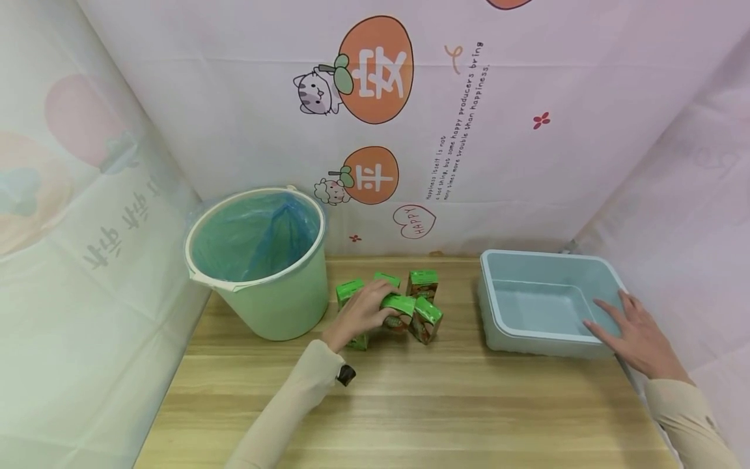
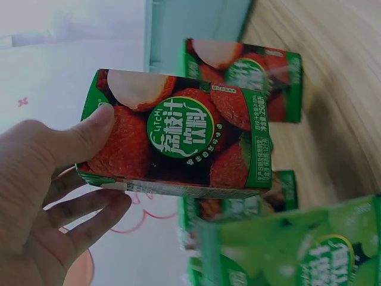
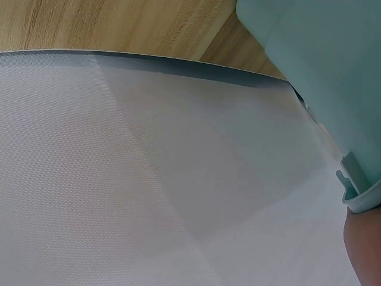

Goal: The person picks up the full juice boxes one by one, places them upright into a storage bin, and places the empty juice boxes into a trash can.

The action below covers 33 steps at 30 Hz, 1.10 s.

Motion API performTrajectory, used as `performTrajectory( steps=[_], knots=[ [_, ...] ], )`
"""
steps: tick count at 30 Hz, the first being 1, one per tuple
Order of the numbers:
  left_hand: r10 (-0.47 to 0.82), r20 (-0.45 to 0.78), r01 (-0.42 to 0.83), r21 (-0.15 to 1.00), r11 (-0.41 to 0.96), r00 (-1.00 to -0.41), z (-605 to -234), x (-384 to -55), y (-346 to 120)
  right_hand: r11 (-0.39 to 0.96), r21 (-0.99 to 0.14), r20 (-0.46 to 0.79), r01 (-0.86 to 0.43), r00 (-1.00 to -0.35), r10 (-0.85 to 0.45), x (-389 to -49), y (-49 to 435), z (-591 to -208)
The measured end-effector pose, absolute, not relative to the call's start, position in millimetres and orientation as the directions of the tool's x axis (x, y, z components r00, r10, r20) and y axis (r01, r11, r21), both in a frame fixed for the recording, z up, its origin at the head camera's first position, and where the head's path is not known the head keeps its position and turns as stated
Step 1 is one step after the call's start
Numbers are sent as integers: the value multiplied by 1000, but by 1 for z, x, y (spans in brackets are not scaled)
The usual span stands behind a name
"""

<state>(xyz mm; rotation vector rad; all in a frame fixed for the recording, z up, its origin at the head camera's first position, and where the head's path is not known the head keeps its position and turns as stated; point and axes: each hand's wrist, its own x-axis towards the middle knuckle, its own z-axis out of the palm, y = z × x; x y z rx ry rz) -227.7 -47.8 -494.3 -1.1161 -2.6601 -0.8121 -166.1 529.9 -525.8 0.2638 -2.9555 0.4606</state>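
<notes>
In the head view my left hand (image 1: 366, 309) pinches a litchi juice carton (image 1: 398, 316) by its green top end. The left wrist view shows the thumb on the printed face of this litchi juice carton (image 2: 184, 131), with fingers behind and below. Other green-topped juice cartons (image 1: 426, 320) stand around it, partly hidden by the hand. One carton at the lower right in the left wrist view has a green fruit print (image 2: 286, 250). My right hand (image 1: 641, 335) rests on the right rim of a pale blue plastic basin (image 1: 545, 337), fingers spread over its inside.
A light green bucket (image 1: 281, 303) lined with a blue plastic bag stands left of the cartons. The wooden tabletop (image 1: 433, 404) extends in front. Printed white cloth walls (image 1: 515, 176) enclose the back and both sides, close behind the bucket and basin.
</notes>
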Motion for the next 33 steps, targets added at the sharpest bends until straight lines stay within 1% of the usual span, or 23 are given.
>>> performTrajectory(
  steps=[9, 16, 23, 28, 33],
  knots=[
    [610, 271, 657, 462, 596, -744, -468, -227, -29, 939, -283, 176, -196, -973, -150, -168, 532, -525],
    [620, 249, 650, 482, 588, -744, -449, -225, -19, 938, -283, 180, -200, -972, -153, -170, 533, -528],
    [607, 280, 650, 512, 561, -744, -438, -224, -11, 938, -287, 175, -192, -974, -145, -168, 533, -529],
    [600, 294, 652, 513, 558, -744, -429, -223, -1, 938, -284, 180, -198, -972, -150, -168, 533, -528],
    [611, 303, 667, 505, 548, -731, -419, -223, 14, 937, -287, 175, -200, -972, -154, -167, 533, -527]
  ],
)
